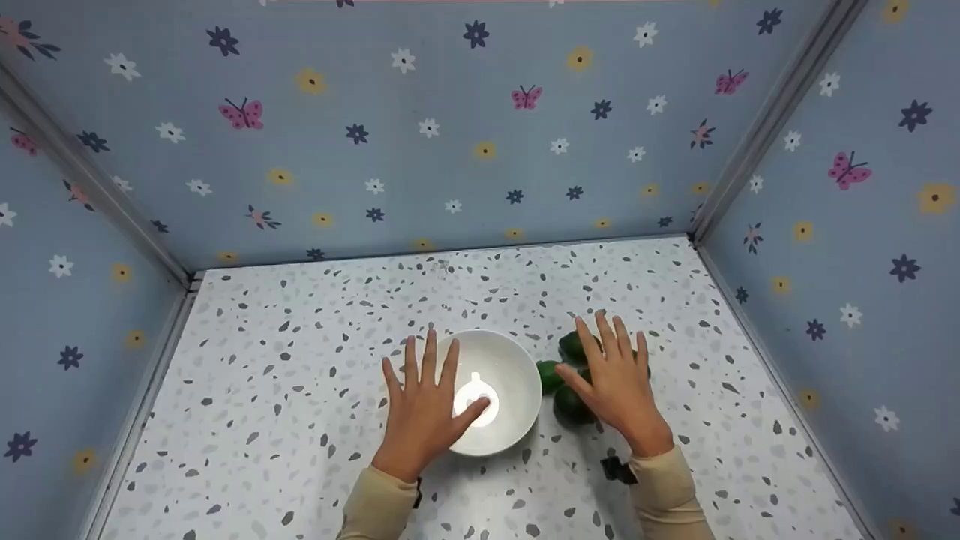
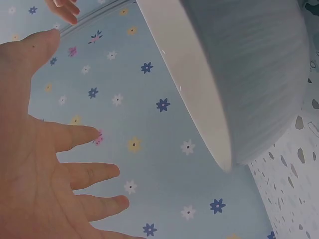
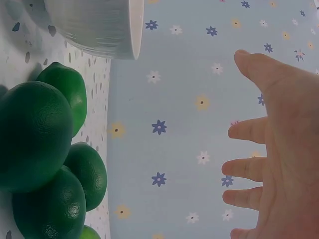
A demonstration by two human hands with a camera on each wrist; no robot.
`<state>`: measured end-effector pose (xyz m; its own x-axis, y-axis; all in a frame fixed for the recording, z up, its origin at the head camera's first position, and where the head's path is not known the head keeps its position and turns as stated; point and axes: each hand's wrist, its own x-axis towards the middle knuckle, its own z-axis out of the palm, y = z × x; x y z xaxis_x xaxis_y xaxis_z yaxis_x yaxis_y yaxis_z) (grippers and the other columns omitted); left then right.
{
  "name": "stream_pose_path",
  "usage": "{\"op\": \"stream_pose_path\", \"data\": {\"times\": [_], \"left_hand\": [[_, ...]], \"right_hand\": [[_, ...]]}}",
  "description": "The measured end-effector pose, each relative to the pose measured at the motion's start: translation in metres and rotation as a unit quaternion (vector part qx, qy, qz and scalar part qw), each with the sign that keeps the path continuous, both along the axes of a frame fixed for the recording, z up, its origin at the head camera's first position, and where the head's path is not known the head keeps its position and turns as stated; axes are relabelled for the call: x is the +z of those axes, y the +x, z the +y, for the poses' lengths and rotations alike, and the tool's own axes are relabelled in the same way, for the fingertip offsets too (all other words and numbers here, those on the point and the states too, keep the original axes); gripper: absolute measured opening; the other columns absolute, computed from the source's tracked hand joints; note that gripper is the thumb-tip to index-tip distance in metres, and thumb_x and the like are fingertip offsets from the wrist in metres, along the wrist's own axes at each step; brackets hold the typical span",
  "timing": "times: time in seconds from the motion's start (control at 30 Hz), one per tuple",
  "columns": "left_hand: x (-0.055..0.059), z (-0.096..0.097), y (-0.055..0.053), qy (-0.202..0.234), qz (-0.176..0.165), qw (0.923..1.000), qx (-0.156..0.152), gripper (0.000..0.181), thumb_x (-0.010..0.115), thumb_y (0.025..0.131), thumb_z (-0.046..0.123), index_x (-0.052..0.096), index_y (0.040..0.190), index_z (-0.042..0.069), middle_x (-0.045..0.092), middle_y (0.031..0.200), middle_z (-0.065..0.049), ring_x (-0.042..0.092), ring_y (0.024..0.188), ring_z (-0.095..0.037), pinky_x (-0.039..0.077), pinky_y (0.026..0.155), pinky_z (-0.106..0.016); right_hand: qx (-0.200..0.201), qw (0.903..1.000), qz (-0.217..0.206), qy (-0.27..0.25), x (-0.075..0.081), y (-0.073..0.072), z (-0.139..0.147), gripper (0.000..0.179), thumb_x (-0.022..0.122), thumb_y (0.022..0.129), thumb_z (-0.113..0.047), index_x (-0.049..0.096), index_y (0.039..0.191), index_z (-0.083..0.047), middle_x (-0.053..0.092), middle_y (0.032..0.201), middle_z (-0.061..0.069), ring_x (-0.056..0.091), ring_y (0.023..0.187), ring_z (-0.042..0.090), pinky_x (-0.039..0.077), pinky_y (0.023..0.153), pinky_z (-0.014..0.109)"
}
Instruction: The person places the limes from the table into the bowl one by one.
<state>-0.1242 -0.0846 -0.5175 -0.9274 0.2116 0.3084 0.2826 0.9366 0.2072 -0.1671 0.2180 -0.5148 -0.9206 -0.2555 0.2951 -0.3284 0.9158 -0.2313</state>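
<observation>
A white bowl [image 1: 517,386] stands on the table, ribbed on its outside wall [image 3: 92,30]. My left hand [image 1: 421,416] hovers over its left side with fingers spread straight, and the left wrist view has the palm [image 2: 35,179] apart from the rim. Several glossy green limes [image 1: 574,405] lie together just right of the bowl. Above them my right hand [image 1: 619,386] is held flat with fingers spread, hiding part of the pile in the head view. The right wrist view shows the limes [image 3: 35,137] apart from that hand's palm [image 3: 294,159]. Neither hand holds anything.
The speckled white tabletop [image 1: 262,360] spreads around the bowl and limes. Blue flowered panels [image 1: 420,150] close it in at the back and both sides. Grey metal strips [image 1: 772,112] run along the corners. A small black piece [image 1: 616,470] sits by the right cuff.
</observation>
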Motion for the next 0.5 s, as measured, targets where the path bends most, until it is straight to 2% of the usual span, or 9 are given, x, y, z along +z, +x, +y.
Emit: {"op": "stream_pose_path", "data": {"times": [0.17,0.3,0.5], "left_hand": [[0.0009,-0.0013,-0.0010,0.004,0.001,1.0000,0.000,0.094,0.055,0.089,0.072,0.035,0.157,0.010,0.022,0.161,-0.025,0.014,0.147,-0.048,0.010,0.110,-0.076],[0.0005,-0.0028,-0.0019,0.014,-0.014,0.9998,0.003,0.094,0.054,0.089,0.072,0.033,0.158,0.011,0.021,0.161,-0.024,0.013,0.147,-0.048,0.007,0.111,-0.076],[-0.0026,-0.0069,-0.0015,0.016,-0.013,0.9998,0.003,0.094,0.054,0.090,0.071,0.034,0.157,0.009,0.022,0.160,-0.025,0.016,0.146,-0.049,0.013,0.109,-0.076]], "right_hand": [[-0.002,1.0000,0.005,0.005,0.0003,-0.0011,0.0015,0.081,0.054,0.095,-0.064,0.036,0.157,-0.014,0.029,0.159,0.020,0.021,0.146,0.043,0.010,0.114,0.070],[-0.003,1.0000,0.002,0.007,0.0017,-0.0018,0.0025,0.081,0.052,0.096,-0.064,0.035,0.157,-0.014,0.028,0.160,0.020,0.020,0.147,0.042,0.010,0.113,0.071],[-0.003,0.9999,-0.005,0.012,0.0029,-0.0029,0.0031,0.081,0.050,0.097,-0.064,0.033,0.158,-0.015,0.027,0.161,0.018,0.018,0.148,0.041,0.010,0.114,0.070]]}}
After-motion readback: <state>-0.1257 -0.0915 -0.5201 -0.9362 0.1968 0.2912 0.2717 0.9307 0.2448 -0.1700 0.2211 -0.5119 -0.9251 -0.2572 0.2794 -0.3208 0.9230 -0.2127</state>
